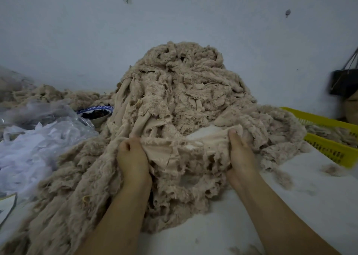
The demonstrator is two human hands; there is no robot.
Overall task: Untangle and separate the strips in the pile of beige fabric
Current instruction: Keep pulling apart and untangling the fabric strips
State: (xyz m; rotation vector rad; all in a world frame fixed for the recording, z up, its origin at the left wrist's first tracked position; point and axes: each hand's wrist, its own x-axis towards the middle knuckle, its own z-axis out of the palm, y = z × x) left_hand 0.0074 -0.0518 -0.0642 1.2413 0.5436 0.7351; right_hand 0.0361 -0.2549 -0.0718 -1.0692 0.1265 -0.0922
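A tall pile of beige fabric strips (180, 92) with frayed, fluffy edges rises against the wall and spills toward me over the white surface. Both hands are at its near foot. My left hand (132, 158) grips one end of a beige strip (170, 148), fingers curled around it. My right hand (240, 154) grips the other end, with the thumb on top. The strip is stretched roughly level between them, still lying against the pile. More strips trail down past my left forearm.
A yellow plastic basket (329, 148) holding some beige fabric stands at the right. Clear plastic bags with white scraps (34, 142) lie at the left, behind them a blue-and-white bowl (96, 115) of dark bits. A dark bag (343, 80) hangs on the wall at right.
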